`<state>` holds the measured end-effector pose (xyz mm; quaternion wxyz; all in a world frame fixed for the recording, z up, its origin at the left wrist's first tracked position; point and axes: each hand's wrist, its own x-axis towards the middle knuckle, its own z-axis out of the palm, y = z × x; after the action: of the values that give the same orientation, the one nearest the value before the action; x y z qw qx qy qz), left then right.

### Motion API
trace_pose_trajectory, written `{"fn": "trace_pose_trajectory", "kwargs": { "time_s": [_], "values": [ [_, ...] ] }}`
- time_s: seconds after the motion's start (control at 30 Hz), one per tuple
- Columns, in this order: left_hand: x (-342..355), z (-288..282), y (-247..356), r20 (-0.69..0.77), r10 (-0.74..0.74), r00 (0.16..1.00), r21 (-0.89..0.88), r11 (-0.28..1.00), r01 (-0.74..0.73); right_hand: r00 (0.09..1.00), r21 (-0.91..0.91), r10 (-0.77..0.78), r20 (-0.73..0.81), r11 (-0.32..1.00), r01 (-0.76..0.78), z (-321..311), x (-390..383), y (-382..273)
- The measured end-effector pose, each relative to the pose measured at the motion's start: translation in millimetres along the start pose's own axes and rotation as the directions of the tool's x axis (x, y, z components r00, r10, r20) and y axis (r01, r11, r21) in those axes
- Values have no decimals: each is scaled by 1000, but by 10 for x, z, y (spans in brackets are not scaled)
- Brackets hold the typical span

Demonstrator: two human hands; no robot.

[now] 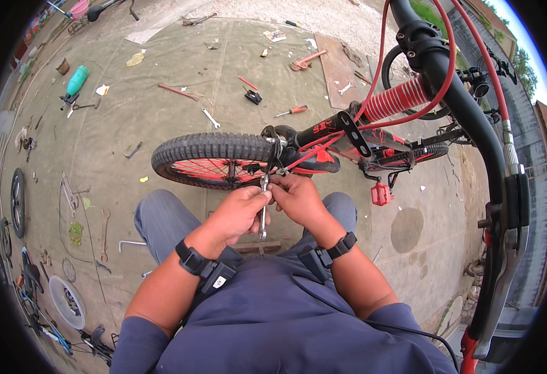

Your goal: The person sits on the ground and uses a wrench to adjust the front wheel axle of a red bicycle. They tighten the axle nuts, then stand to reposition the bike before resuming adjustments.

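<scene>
Far out to the left of your left hand (239,213), a small bicycle wheel (18,202) lies on the floor (174,62), and ahead of it, still well to that hand's left, is a green bottle (77,80). Nearer on the same side come a rusty wrench (105,234) and a bent metal bar (131,243), the bar being the closer to your hand. Just ahead of your left hand sits the bike's front wheel (214,143), with a black tyre and red spokes; beyond it, a small wrench (211,118) lies on the floor. Your left hand is clamped around a silver wrench (263,215), its ends showing above and below your fingers. Your right hand (296,201) is beside the wrench's upper end, thumb and fingertips drawn together; you can't tell from here what they grip, if anything. Well ahead of that hand lies a screwdriver (293,111) with a red handle. To its right is a red pedal (381,194), and farther right the black handlebar (482,128) curves back past a silver brake lever (501,280).
</scene>
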<state>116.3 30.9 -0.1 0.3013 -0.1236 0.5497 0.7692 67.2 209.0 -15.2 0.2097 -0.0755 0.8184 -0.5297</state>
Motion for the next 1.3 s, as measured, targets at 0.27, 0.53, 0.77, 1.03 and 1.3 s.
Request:
{"fn": "trace_pose_trajectory", "kwargs": {
  "time_s": [0.27,0.53,0.77,1.03,1.3],
  "values": [
    [86,-124,-42,14,27,1000,244,969,-29,989,-246,-149,15,958,148,-55,45,-25],
    [164,-277,-182,61,484,873,835,455,-311,992,-312,-122,15,942,120,-79,34,-89],
    [179,-317,-283,53,578,814,899,327,-290,990,-318,-143,16,938,140,-79,54,-52],
    [-24,-126,-163,-65,136,989,319,942,-108,992,-294,-122,6,948,119,-59,59,-30],
    [-39,29,-86,-49,75,996,97,993,-70,991,-293,-135,20,947,134,-70,60,-46]
  ]
}}
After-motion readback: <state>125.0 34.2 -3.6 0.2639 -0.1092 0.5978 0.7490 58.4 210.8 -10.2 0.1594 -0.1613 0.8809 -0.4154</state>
